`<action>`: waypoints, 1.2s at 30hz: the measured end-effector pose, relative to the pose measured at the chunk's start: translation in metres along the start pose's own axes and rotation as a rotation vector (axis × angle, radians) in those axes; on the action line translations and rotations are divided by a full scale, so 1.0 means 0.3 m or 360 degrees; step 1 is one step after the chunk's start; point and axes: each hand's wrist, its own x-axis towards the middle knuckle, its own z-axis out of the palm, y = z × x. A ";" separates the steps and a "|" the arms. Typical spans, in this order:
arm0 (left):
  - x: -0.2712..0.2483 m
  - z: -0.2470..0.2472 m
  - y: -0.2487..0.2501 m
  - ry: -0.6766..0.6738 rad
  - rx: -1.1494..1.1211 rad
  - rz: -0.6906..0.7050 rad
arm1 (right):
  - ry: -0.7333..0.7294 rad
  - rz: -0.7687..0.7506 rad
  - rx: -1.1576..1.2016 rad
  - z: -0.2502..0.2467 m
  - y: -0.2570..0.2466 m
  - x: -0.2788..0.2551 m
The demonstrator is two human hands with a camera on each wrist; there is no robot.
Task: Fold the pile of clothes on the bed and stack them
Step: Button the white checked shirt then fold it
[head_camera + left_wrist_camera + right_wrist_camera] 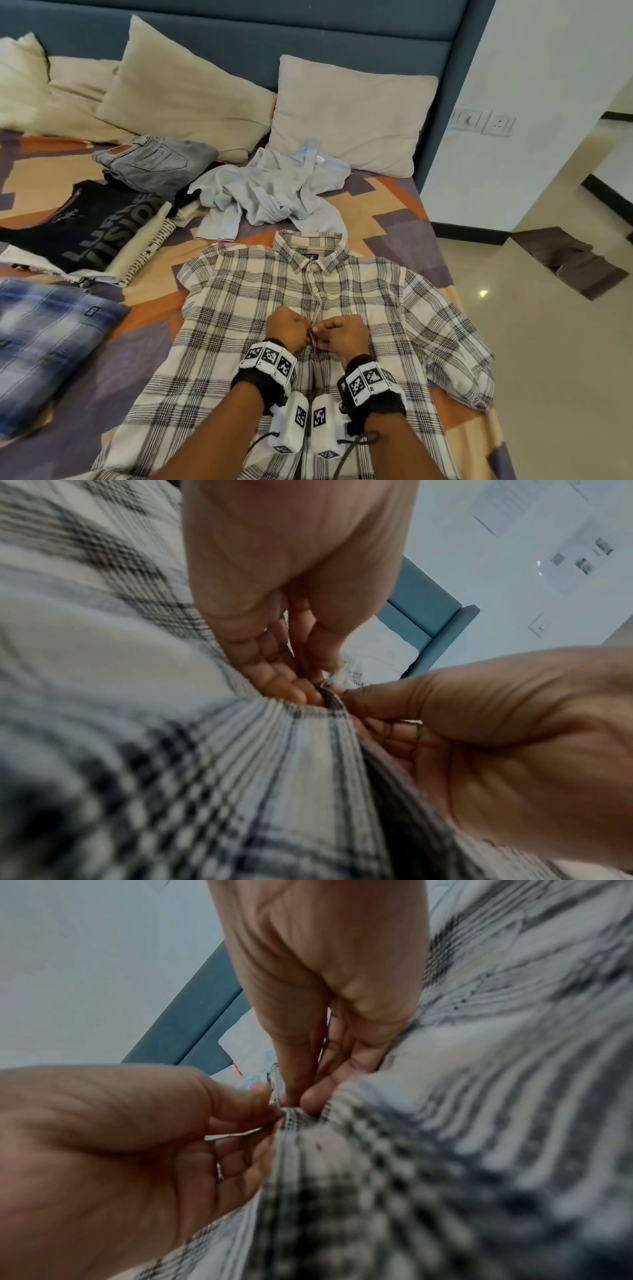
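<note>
A cream and black plaid shirt (260, 308) lies front-up and spread flat on the bed, collar pointing away from me. Both hands meet at its button placket, mid-chest. My left hand (301, 330) pinches the left edge of the placket, and my right hand (325, 332) pinches the right edge against it. In the left wrist view the left hand (308, 685) and the right hand (359, 710) nip a small ridge of plaid cloth (240, 750). The right wrist view shows that pinch too, right hand (301, 1099) above and left hand (263, 1107) beside it. The button itself is hidden.
A crumpled light blue shirt (270, 185) lies beyond the collar. At the left sit folded jeans (154, 161), a stack topped by a black printed T-shirt (89, 226) and a folded blue plaid garment (44, 335). Pillows (346, 113) line the headboard. The bed's edge (442, 246) runs along the right.
</note>
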 end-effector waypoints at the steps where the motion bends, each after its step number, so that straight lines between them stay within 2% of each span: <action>1: -0.003 0.001 0.001 0.0004 -0.0021 -0.0012 | -0.0006 -0.0020 -0.0006 0.000 0.005 -0.004; 8: 0.003 0.022 -0.003 0.0081 0.0109 -0.0042 | 0.0012 -0.0109 -0.0192 0.009 0.027 -0.001; 11: 0.014 0.025 -0.018 0.0089 0.0043 -0.0083 | -0.0027 -0.0083 -0.0203 0.010 0.030 0.006; 16: 0.021 0.031 -0.037 0.0139 -0.0108 -0.0149 | 0.0054 -0.0053 -0.0301 0.013 0.029 0.025; 22: 0.026 0.023 -0.051 0.0068 -0.0174 -0.0160 | 0.0023 -0.0113 -0.0559 0.032 0.012 0.028; 25: 0.013 0.015 -0.029 -0.0003 0.0002 -0.0102 | -0.0003 -0.0212 -0.0736 0.037 0.003 0.018; 28: -0.011 -0.032 -0.025 -0.0075 -0.0062 -0.0134 | -0.0073 -0.0144 -0.0543 0.011 -0.018 -0.011; 30: -0.001 -0.127 -0.033 0.0128 -0.0137 -0.0120 | -0.0023 -0.0119 -0.0367 -0.054 -0.041 -0.013; 33: 0.048 -0.325 -0.039 0.0746 0.0188 0.0053 | 0.0420 -0.0309 -0.0406 -0.202 -0.074 0.050; 34: 0.070 -0.392 -0.045 0.0880 0.0264 0.0022 | 0.0557 -0.0337 -0.0458 -0.253 -0.094 0.067; 36: 0.147 -0.498 -0.080 0.0949 0.0357 -0.0196 | 0.0749 -0.0368 -0.0643 -0.339 -0.129 0.105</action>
